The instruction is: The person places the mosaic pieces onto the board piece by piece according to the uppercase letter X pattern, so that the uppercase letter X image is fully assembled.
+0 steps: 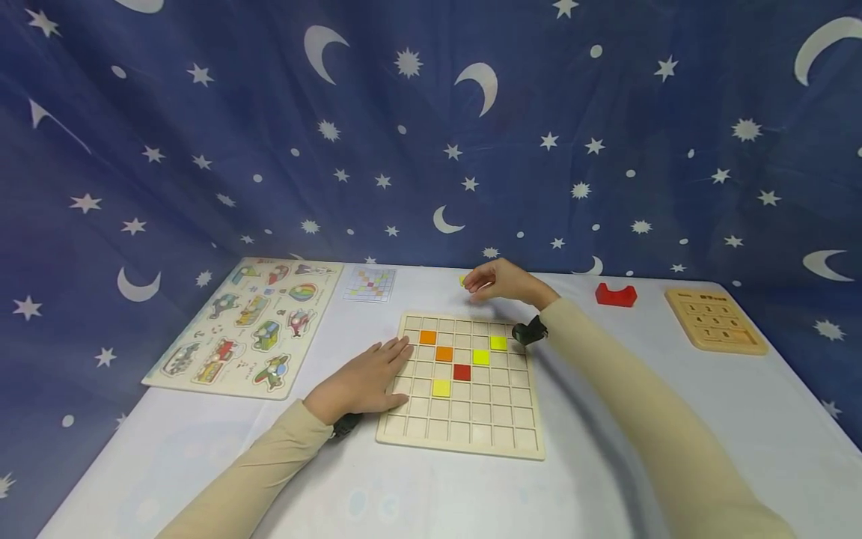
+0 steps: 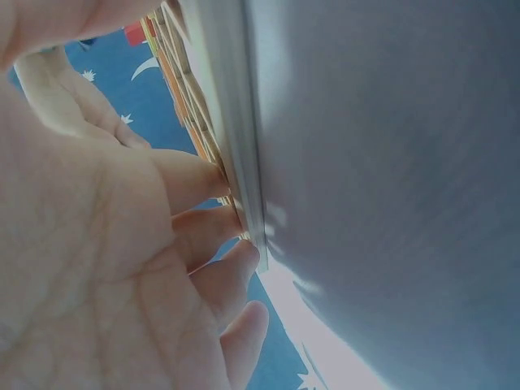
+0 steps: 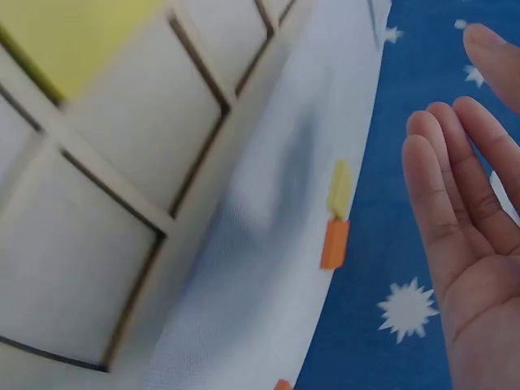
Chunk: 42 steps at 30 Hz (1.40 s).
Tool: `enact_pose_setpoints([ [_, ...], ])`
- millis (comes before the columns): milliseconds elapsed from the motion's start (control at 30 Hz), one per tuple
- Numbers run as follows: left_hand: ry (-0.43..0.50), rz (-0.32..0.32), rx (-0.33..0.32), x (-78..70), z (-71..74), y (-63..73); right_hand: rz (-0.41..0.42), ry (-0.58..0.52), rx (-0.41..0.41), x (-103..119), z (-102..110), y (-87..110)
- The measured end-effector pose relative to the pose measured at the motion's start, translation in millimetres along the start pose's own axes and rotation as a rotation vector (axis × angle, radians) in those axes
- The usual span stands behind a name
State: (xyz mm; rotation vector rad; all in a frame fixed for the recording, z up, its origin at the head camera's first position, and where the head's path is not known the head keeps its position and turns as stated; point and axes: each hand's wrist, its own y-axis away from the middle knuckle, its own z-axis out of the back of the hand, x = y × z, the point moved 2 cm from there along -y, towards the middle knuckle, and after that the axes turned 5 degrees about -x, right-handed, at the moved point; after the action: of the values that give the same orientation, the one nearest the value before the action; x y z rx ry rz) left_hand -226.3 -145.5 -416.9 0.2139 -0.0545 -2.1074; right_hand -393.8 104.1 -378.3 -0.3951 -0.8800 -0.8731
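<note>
A square wooden grid board [image 1: 465, 443] lies on the table, with several coloured tiles in its cells. Two orange tiles [image 1: 427, 337] and a red tile [image 1: 462, 372] form a diagonal, with yellow tiles [image 1: 481, 357] on either side. My left hand [image 1: 360, 380] rests along the board's left edge, fingers spread at the rim. Beyond the far edge, my right hand [image 1: 501, 281] hangs in the air with nothing between its fingers. Close by it on the table sit a loose yellow tile [image 3: 340, 188] and an orange tile [image 3: 334, 244], mostly hidden behind this hand in the head view.
Left of the board lies a picture puzzle board [image 1: 245, 329] with vehicles. A printed grid card [image 1: 370, 285] is at the back. Toward the right are a red notched block [image 1: 616, 295] and a wooden number puzzle [image 1: 715, 322]. A starry blue curtain [image 1: 404, 150] hangs behind the table.
</note>
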Motion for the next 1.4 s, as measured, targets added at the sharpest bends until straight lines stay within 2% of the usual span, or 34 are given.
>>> enact_pose_setpoints([
  [233, -0.001, -0.007, -0.001, 0.4, -0.1, 0.5, -0.103, -0.005, -0.099, -12.4, 4.7, -20.1],
  [433, 0.003, -0.008, -0.001, -0.2, 0.7, 0.8, -0.143, 0.014, -0.149, -24.5, 1.2, -31.7],
  [667, -0.016, -0.010, -0.002, 0.1, -0.5, -0.2, -0.159, 0.068, -0.150, -26.8, -2.3, -34.8],
  [800, -0.015, -0.011, -0.005, 1.4, -1.7, -0.5, -0.136, 0.094, -0.142, -26.0, -2.5, -34.9],
  [1033, -0.006, -0.003, -0.001, 0.4, 1.0, 0.1, -0.123, 0.078, -0.108, -26.2, -1.5, -35.6],
  [1167, -0.009, 0.004, 0.000, 0.1, 1.5, -0.1, -0.117, 0.087, -0.117, -26.3, -0.8, -36.9],
  [1400, 0.021, -0.001, -0.009, 0.4, 0.1, 0.5, -0.154, 0.174, -0.106, -28.9, -0.1, -37.1],
])
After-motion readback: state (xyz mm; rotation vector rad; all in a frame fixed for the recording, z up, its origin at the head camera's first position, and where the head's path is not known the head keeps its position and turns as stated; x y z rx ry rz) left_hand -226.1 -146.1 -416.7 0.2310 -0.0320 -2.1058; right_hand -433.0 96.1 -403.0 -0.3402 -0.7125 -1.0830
